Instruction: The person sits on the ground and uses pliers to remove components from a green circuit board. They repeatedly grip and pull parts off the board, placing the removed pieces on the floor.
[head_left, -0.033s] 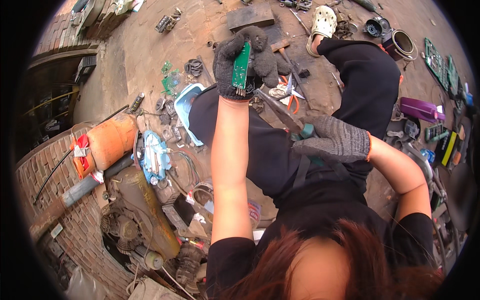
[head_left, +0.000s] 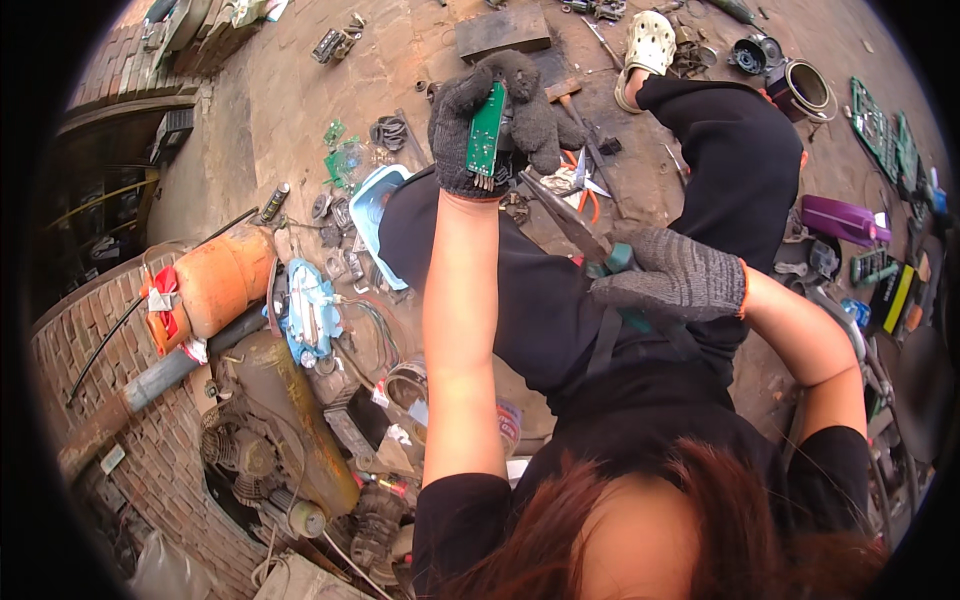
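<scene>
My left hand (head_left: pixel 528 118), in a dark knitted glove, is closed around a long green circuit board (head_left: pixel 485 135) held upright in front of its palm. Small pins or wires stick out at the board's lower end. In a grey glove with an orange cuff, my right hand (head_left: pixel 682 275) grips a pair of pliers (head_left: pixel 572 222) by the green handles. The long metal jaws point up and left toward the board, their tip a short way from its lower end and apart from it.
Scissors with orange handles (head_left: pixel 594 205) and a hammer (head_left: pixel 568 98) lie beyond my hands. A light-blue basin (head_left: pixel 366 212) stands left of my leg. An orange gas cylinder (head_left: pixel 225 280) is farther left, a purple container (head_left: pixel 840 220) to the right, and metal scrap lies around.
The pliers and my right hand have shifted slightly to the right, widening the small gap to the board. My left hand still holds the board in nearly the same place.
</scene>
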